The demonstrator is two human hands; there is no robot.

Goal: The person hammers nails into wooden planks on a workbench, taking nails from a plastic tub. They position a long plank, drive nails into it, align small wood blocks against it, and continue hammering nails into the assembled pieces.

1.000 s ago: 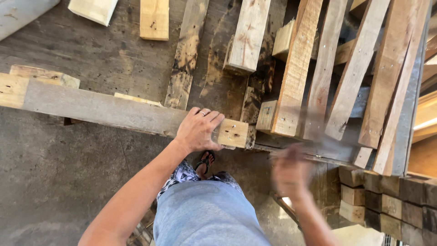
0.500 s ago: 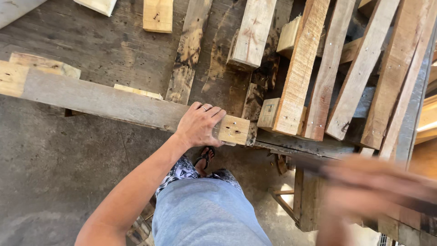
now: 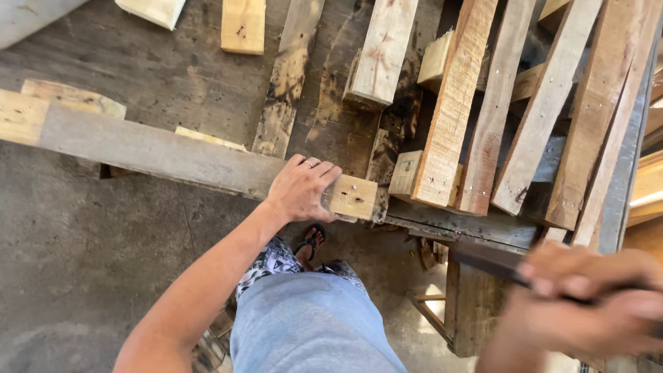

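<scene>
My left hand (image 3: 302, 188) presses down on a long grey weathered plank (image 3: 159, 153) close to its right end, where the cut end block (image 3: 353, 197) shows nail holes. My right hand (image 3: 587, 304) is raised close to the camera at the lower right, blurred, with its fingers wrapped around a dark tool handle (image 3: 487, 261). The tool's working end is hidden. The plank runs from the left edge across a rough wooden work surface (image 3: 138, 62).
Several pale and reddish wooden slats (image 3: 456, 103) lie stacked at the upper right. Short offcuts (image 3: 243, 26) rest at the top. Below are my blue shorts (image 3: 311, 324), a sandalled foot (image 3: 312, 243) and the grey concrete floor (image 3: 69, 276).
My right hand has swung from beside the plank's end toward the lower right and closer to the camera, still holding the tool. The left hand has stayed on the plank.
</scene>
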